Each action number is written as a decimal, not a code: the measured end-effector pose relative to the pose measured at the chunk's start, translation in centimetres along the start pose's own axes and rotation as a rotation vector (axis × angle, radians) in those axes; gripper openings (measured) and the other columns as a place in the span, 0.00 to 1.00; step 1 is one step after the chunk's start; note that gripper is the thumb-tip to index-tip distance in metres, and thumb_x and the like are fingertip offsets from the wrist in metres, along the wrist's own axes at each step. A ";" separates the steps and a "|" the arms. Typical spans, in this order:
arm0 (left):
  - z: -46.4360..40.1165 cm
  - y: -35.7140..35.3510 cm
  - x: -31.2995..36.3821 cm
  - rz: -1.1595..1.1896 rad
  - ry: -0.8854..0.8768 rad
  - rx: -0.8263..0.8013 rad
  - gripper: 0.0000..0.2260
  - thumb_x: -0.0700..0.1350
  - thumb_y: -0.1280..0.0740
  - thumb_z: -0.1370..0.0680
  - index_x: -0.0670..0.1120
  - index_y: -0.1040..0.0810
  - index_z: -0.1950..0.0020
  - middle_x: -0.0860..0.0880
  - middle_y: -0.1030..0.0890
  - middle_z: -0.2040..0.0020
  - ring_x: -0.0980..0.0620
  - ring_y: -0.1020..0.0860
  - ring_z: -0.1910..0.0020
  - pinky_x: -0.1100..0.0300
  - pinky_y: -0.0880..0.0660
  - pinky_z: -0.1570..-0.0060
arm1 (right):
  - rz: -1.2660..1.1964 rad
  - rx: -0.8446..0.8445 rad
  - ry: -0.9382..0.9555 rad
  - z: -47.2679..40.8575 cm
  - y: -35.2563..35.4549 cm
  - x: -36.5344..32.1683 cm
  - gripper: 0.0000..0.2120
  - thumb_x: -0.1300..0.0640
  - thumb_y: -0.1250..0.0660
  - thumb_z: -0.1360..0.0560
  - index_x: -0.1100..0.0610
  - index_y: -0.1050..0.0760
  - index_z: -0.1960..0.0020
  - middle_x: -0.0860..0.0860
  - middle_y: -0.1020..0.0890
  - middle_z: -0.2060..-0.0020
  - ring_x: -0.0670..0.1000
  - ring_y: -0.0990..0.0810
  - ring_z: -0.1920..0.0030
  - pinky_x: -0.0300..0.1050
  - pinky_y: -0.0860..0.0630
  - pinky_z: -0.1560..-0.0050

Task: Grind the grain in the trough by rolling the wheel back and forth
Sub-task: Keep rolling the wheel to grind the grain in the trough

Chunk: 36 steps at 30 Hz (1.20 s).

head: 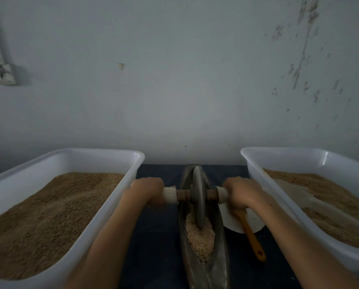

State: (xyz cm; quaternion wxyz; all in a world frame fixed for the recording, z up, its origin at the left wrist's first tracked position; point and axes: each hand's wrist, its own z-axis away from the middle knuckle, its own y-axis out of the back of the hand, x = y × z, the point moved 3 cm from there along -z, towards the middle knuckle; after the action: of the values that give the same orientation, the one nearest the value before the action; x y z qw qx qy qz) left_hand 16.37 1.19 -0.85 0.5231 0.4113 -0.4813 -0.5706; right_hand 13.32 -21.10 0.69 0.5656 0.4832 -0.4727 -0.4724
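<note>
A narrow boat-shaped metal trough (pixel 218 265) runs away from me down the middle of the dark table. A grey grinding wheel (pixel 198 197) stands upright in it on a wooden axle with white sleeves at both ends. Pale grain (pixel 199 240) lies piled in the trough in front of the wheel, on my side. My left hand (pixel 148 189) grips the left handle. My right hand (pixel 242 191) grips the right handle. The wheel's lower edge sits in the grain.
A white tub (pixel 103 152) of brown grain stands at the left, another white tub (pixel 282 150) at the right. A white plate (pixel 255 223) with an orange-handled brush (pixel 253 238) lies right of the trough. A wall rises close behind.
</note>
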 end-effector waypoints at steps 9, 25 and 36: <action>-0.6 -0.5 -0.3 0.031 0.023 0.270 0.14 0.46 0.30 0.28 0.50 0.25 0.43 0.50 0.21 0.46 0.50 0.22 0.47 0.57 0.29 0.53 | 0.033 0.576 0.006 -0.2 -0.6 -0.8 0.05 0.60 0.39 0.23 0.50 0.30 0.52 0.49 0.20 0.53 0.54 0.23 0.48 0.47 0.35 0.48; 1.0 0.0 0.2 0.075 -0.056 -0.228 0.08 0.42 0.29 0.28 0.43 0.22 0.50 0.51 0.23 0.64 0.56 0.24 0.66 0.64 0.28 0.61 | -0.058 -0.257 0.019 0.2 -0.2 0.5 0.11 0.57 0.28 0.28 0.55 0.24 0.46 0.52 0.19 0.54 0.50 0.20 0.57 0.43 0.23 0.53; 0.2 0.5 0.7 -0.120 0.004 0.479 0.09 0.49 0.34 0.25 0.50 0.26 0.47 0.50 0.21 0.49 0.51 0.22 0.50 0.58 0.31 0.56 | -0.146 0.537 -0.004 -0.6 -1.7 0.4 0.06 0.60 0.38 0.25 0.50 0.32 0.57 0.47 0.20 0.56 0.52 0.22 0.51 0.45 0.33 0.50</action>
State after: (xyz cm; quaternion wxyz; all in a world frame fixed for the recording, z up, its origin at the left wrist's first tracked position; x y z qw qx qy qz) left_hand 16.19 0.48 -0.32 0.3770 0.5525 -0.5763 -0.4695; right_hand 13.88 -21.57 -1.01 0.3807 0.6477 -0.5460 -0.3708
